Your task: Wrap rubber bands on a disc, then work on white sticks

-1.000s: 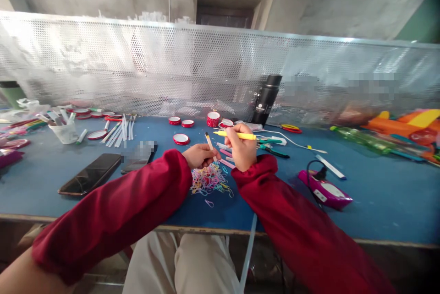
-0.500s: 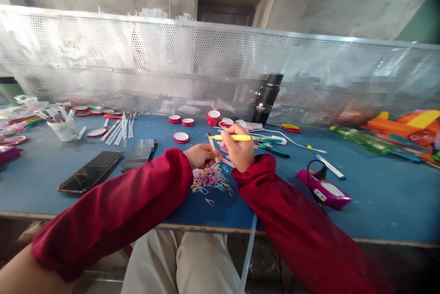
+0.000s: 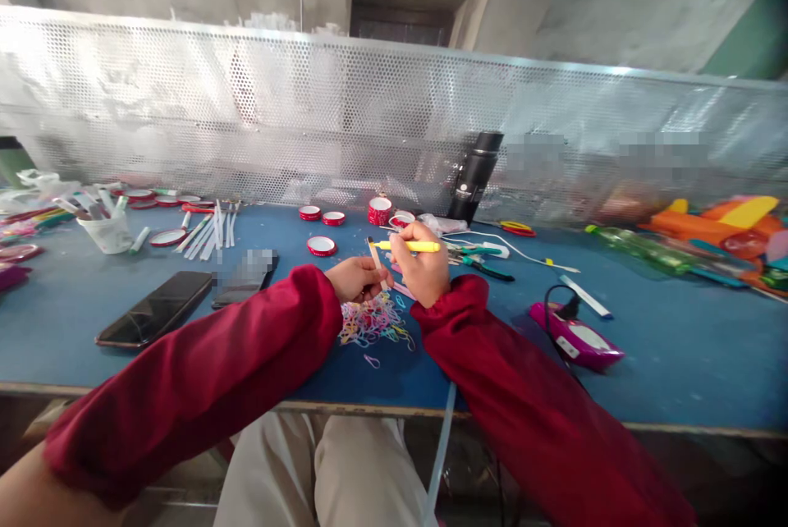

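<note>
My left hand (image 3: 354,278) is closed around a short flat stick (image 3: 374,252) that points up and away. Close beside it, my right hand (image 3: 422,263) grips a yellow pen-like tool (image 3: 411,246) held level, tip pointing left toward the stick. Both hands hover just above a pile of small coloured rubber bands (image 3: 373,322) on the blue table (image 3: 677,355). A few pink sticks lie under my right hand. Both arms wear dark red sleeves.
A black phone (image 3: 157,319) and a second dark device lie at left. Red-rimmed lids (image 3: 322,245), white sticks (image 3: 209,236) and a cup (image 3: 111,233) sit further back. A black flask (image 3: 474,176), pliers, a purple device (image 3: 575,336) with cable and a perforated metal screen are nearby.
The yellow tool has slid left through my right hand and its tip has come closer to the stick. The view has shifted slightly; my left hand keeps its hold.
</note>
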